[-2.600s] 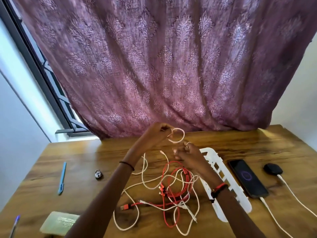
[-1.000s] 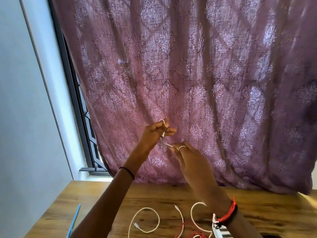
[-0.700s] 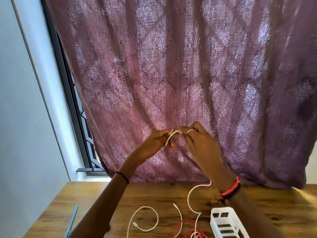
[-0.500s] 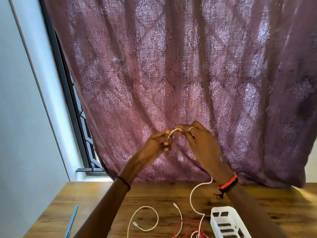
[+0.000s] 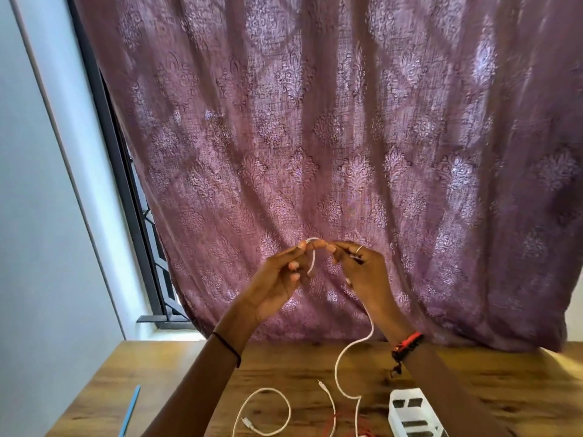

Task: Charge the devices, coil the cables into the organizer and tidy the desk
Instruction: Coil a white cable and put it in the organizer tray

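Raised cable [image 5: 336, 370] off desk [image 5: 504, 380]
Pinching fresh bend at 12 with left hand [image 5: 274, 282], right hand [image 5: 366, 275]; barely into coiling.

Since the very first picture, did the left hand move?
Yes, upward. The left hand was level with the desk's far edge then; now it is well above that edge, in front of the curtain, fingers pinching the white cable.
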